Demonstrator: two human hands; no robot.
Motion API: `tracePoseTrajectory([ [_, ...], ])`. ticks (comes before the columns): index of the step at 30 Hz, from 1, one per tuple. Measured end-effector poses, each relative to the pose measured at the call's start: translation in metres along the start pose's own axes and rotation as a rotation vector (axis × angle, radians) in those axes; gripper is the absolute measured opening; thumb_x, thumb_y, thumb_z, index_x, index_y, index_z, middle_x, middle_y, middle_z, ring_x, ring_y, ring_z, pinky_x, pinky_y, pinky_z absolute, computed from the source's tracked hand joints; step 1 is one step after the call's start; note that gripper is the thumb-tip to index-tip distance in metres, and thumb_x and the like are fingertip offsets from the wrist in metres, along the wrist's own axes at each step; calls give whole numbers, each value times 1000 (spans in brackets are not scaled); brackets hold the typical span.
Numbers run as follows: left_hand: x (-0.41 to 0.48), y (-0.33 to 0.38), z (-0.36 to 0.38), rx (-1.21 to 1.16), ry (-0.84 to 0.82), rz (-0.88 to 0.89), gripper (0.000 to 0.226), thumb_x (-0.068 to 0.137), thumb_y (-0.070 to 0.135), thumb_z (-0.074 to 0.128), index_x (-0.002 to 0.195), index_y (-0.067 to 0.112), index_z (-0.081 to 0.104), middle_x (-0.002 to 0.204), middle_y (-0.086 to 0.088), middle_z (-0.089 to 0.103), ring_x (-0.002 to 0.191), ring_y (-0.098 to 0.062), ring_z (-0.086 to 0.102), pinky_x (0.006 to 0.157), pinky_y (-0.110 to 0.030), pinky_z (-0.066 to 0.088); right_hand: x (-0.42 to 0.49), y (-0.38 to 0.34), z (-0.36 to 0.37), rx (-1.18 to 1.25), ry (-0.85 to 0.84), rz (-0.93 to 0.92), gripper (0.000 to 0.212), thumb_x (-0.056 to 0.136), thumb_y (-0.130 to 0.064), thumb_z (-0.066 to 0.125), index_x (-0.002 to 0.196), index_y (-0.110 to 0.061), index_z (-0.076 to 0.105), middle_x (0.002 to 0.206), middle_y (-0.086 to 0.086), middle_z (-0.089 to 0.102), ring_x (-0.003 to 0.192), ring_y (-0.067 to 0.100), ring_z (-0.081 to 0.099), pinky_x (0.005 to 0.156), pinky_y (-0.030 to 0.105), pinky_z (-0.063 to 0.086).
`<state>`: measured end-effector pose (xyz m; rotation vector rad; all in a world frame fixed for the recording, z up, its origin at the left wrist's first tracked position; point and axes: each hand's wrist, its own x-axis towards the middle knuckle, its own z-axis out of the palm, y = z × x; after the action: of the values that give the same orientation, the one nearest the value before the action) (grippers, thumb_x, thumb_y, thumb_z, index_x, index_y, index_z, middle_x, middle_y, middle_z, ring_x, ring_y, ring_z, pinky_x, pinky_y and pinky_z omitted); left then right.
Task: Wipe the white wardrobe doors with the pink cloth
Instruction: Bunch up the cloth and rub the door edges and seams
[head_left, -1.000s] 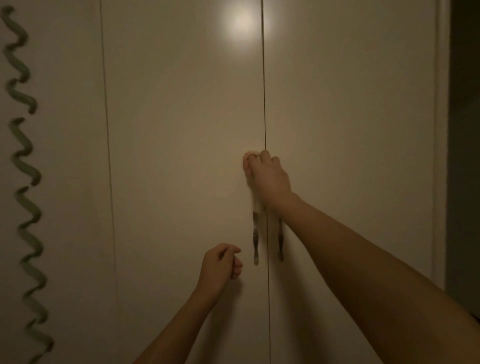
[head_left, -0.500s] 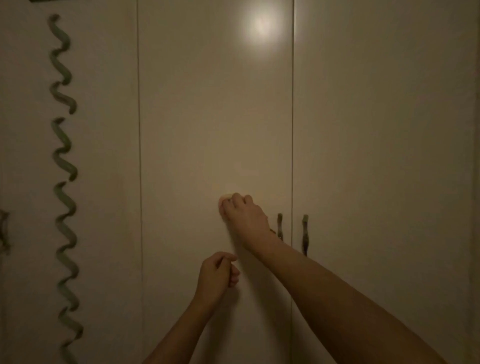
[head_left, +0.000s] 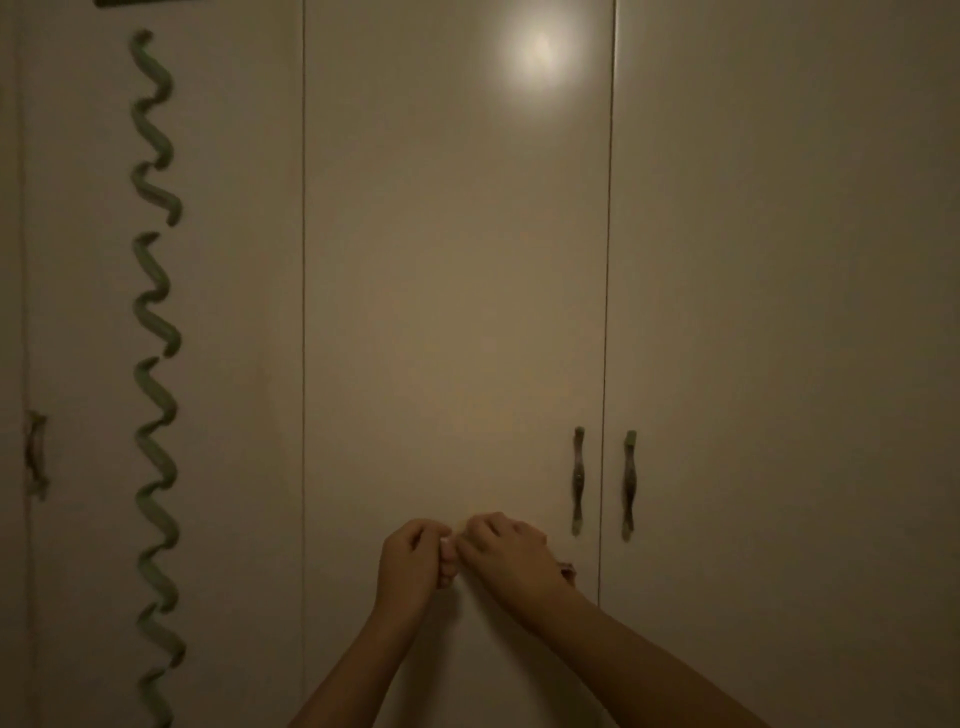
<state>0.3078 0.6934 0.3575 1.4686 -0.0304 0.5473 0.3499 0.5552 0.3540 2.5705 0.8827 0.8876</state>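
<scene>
Both hands met low on the middle white wardrobe door, left of its handle. The right hand kept its grip clamped on the pink cloth, which was mostly hidden. The left hand was curled alongside, and its hold could not be told.

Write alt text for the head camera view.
Two bare hands, left hand and right hand, meet with curled fingers before a glossy white wardrobe door, a barely visible pink cloth between them. Two wavy metal handles hang to their right.
</scene>
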Motion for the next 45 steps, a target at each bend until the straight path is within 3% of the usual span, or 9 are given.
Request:
tracePoseTrajectory([
  [9, -23, 5, 39, -3, -83, -17, 23, 93, 1, 46, 76, 5, 61, 48, -4, 56, 39, -16, 51, 45, -23, 41, -72, 33, 11, -39, -91, 97, 38, 66, -33, 39, 87, -29, 70, 86, -4, 65, 74, 16, 65, 48, 28, 49],
  [11, -29, 8, 46, -4, -100, -13, 23, 93, 1, 46, 76, 4, 61, 49, -5, 56, 41, -18, 52, 49, -25, 41, -86, 45, 7, -54, -98, 113, 30, 64, -36, 57, 90, -29, 70, 86, -3, 65, 75, 16, 66, 49, 28, 50],
  [15, -38, 14, 58, -4, -134, 2, 23, 93, 1, 45, 77, 2, 61, 51, -7, 56, 45, -22, 51, 50, -28, 42, -112, 76, 8, 2, -74, 227, 72, 36, -31, 92, 102, -25, 64, 95, 1, 65, 79, 20, 67, 57, 27, 54],
  [21, -46, 19, 80, 17, -176, 1, 25, 94, 2, 44, 77, 4, 62, 52, -6, 56, 47, -22, 52, 51, -30, 43, -138, 119, -8, 22, -87, 332, 61, 89, -18, 60, 143, -21, 31, 145, 9, 37, 130, 30, 40, 97, 37, 44],
  [26, -56, 30, 92, 61, -218, 38, 24, 95, 5, 43, 82, 3, 63, 58, -9, 58, 50, -19, 54, 51, -28, 45, -151, 150, -22, 5, -30, 392, 70, 66, -15, 79, 129, -21, 48, 127, 9, 54, 108, 29, 58, 77, 31, 53],
  [28, -58, 34, 95, 66, -227, 44, 24, 96, 6, 44, 81, 4, 63, 59, -10, 58, 49, -18, 54, 50, -27, 45, -154, 164, -30, -26, 33, 443, 69, 57, -14, 83, 120, -23, 55, 115, 7, 61, 93, 27, 62, 64, 30, 53],
  [32, -61, 37, 97, 90, -239, 51, 26, 96, 5, 43, 79, 6, 63, 60, -10, 59, 49, -18, 54, 51, -28, 45, -158, 194, -52, -2, 212, 577, 48, 79, -13, 62, 123, -26, 51, 119, 5, 50, 98, 29, 52, 73, 36, 48],
  [39, -66, 41, 98, 124, -322, 61, 24, 97, 8, 44, 86, 3, 64, 67, -10, 62, 51, -17, 56, 55, -30, 47, -151, 227, -93, 511, 546, 1135, 44, 80, 3, 50, 117, -22, 51, 116, 17, 47, 91, 40, 56, 78, 39, 47],
  [45, -66, 55, 113, 165, -372, 132, 24, 97, 21, 49, 119, 16, 57, 108, -11, 63, 83, -20, 65, 77, -36, 56, -121, 200, -119, 748, 619, 863, 55, 77, 1, 55, 128, -20, 56, 119, 11, 62, 108, 28, 58, 86, 29, 42],
])
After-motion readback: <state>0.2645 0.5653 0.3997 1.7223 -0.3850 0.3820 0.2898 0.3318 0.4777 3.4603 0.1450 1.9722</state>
